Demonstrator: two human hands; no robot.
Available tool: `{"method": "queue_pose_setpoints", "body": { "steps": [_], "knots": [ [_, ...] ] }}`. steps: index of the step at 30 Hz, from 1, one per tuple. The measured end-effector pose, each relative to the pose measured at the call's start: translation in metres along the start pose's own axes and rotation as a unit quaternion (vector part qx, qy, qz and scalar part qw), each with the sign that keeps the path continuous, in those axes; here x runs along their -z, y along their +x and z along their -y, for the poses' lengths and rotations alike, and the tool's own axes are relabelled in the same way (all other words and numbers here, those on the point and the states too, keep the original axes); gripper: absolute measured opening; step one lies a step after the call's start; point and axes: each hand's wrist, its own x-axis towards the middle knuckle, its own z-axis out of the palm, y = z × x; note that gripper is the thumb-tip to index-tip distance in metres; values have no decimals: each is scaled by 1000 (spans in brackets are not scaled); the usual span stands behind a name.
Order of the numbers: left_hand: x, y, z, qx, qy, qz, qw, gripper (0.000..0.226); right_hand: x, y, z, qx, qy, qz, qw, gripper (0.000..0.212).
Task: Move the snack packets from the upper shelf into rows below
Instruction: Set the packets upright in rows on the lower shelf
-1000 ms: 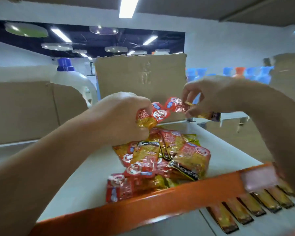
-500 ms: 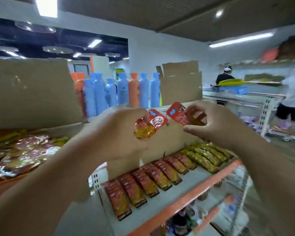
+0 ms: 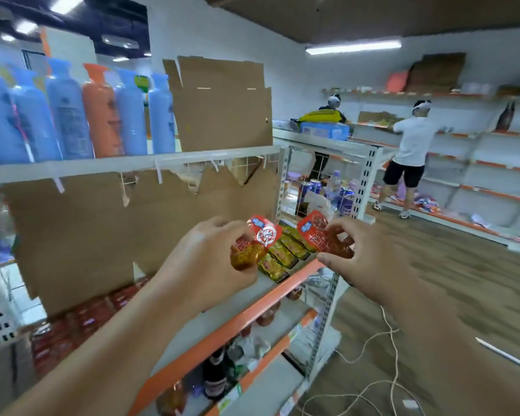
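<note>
The left hand and right hand each have fingers clamped on a snack packet, the left packet and the right packet, just above the orange-edged shelf. Each is best laid flat beside the yellow row at the shelf's right end, square to its front edge. Behind stands torn cardboard, with bottles above. Far off, a person in white faces the wall shelves.

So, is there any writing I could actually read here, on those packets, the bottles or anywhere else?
No text here can be read for certain.
Left packet, held in the left hand: round white logo and blue tag, print blurred.
Right packet, held in the right hand: pale characters, too blurred.
Yellow packets on the shelf: too small.
Blue bottles: labels blurred.
Green sign: unreadable.
</note>
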Motion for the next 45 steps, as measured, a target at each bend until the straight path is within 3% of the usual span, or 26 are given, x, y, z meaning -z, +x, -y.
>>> {"method": "queue_pose_setpoints", "body": {
  "steps": [9, 16, 19, 25, 30, 38, 45],
  "knots": [
    [-136, 65, 73, 38, -62, -14, 997, 43, -77, 74, -95, -63, -43, 34, 997, 52],
    [-206, 100, 126, 78, -73, 30, 994, 38, -134, 131, -153, -94, -51, 67, 992, 50],
    [-226, 108, 135, 109, -71, 22, 991, 28, -153, 149, -174, -91, -71, 86, 990, 51],
    [-275, 113, 135, 158, -102, 0, 982, 33, -186, 182, -229, -75, -58, 113, 989, 53],
    [-320, 110, 117, 212, -63, -10, 975, 41, -210, 212, -286, -73, -23, 127, 989, 51],
    [-396, 114, 89, 345, 47, -83, 934, 54, -254, 279, -359, 28, -2, 169, 985, 60],
    [-420, 120, 85, 418, 100, -160, 889, 48, -281, 295, -366, 108, 60, 173, 977, 63]
  ]
}}
